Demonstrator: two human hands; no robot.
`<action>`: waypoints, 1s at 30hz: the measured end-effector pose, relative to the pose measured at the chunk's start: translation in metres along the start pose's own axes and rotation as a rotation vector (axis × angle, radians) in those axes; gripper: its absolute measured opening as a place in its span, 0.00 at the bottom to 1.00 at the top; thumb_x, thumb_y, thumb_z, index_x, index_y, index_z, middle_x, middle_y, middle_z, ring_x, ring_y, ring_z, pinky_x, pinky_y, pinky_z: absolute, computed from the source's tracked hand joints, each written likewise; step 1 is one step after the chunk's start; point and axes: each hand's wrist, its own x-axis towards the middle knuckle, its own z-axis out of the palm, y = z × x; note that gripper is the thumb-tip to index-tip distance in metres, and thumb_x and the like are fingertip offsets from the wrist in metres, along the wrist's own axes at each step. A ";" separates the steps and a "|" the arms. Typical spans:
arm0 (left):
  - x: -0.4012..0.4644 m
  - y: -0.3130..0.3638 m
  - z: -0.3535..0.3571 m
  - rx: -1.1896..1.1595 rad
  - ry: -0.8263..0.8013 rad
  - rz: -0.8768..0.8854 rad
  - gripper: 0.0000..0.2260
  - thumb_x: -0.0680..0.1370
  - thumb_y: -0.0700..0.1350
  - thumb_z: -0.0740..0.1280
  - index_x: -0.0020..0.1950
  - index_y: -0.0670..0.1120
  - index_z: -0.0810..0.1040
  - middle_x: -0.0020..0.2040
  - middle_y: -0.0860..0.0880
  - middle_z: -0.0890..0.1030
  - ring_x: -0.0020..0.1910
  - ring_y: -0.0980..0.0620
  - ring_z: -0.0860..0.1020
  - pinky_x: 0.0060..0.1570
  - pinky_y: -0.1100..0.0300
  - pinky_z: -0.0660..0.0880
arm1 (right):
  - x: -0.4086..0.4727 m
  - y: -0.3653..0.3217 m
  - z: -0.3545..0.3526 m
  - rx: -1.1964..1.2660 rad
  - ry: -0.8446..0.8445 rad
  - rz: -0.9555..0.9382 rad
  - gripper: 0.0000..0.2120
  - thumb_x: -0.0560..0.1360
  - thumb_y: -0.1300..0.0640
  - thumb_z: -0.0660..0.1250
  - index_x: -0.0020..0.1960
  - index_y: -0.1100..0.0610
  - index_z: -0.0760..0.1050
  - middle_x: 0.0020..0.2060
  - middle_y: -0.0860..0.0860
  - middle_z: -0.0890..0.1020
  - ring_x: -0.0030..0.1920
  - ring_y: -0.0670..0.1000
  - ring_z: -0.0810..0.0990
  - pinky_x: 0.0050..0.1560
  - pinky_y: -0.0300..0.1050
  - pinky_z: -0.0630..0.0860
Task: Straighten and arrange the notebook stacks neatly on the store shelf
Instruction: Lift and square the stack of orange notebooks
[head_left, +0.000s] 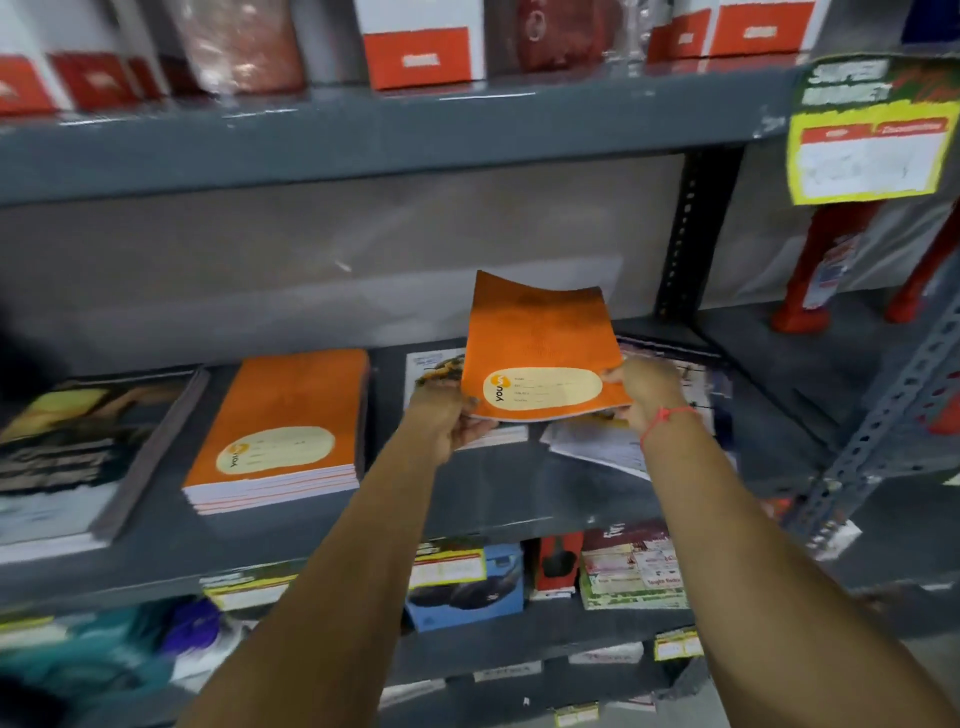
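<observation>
Both hands are gripping one orange notebook (540, 353) above the grey shelf (467, 499): left hand (447, 415) clasping its lower left corner, right hand (649, 389) pinching its right edge. A neat orange stack (280, 431) is lying to the left, loose notebooks (597, 441) scattered beneath.

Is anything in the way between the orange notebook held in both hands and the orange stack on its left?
Nothing visible. The orange notebook, held by the left hand and right hand, is raised above the shelf. Only a bare strip of shelf separates it from the orange stack.
</observation>
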 end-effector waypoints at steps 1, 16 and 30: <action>-0.002 0.001 -0.019 -0.001 0.026 0.006 0.11 0.78 0.30 0.57 0.47 0.44 0.74 0.45 0.45 0.80 0.45 0.48 0.80 0.36 0.60 0.81 | -0.014 -0.004 0.016 0.006 -0.032 -0.027 0.15 0.72 0.67 0.64 0.59 0.68 0.73 0.56 0.62 0.78 0.60 0.62 0.76 0.65 0.60 0.70; -0.021 0.012 -0.276 0.274 0.384 0.156 0.14 0.73 0.31 0.67 0.31 0.43 0.71 0.38 0.45 0.76 0.35 0.49 0.74 0.34 0.62 0.71 | -0.102 0.041 0.258 -0.070 -0.117 -0.023 0.13 0.73 0.65 0.66 0.33 0.56 0.65 0.47 0.62 0.79 0.47 0.59 0.79 0.59 0.58 0.75; 0.016 -0.017 -0.293 0.471 0.422 0.168 0.09 0.75 0.40 0.67 0.34 0.44 0.77 0.35 0.48 0.76 0.41 0.47 0.75 0.36 0.64 0.68 | -0.086 0.053 0.286 -0.601 0.032 -0.278 0.09 0.74 0.63 0.63 0.40 0.68 0.77 0.52 0.65 0.81 0.47 0.59 0.79 0.42 0.43 0.66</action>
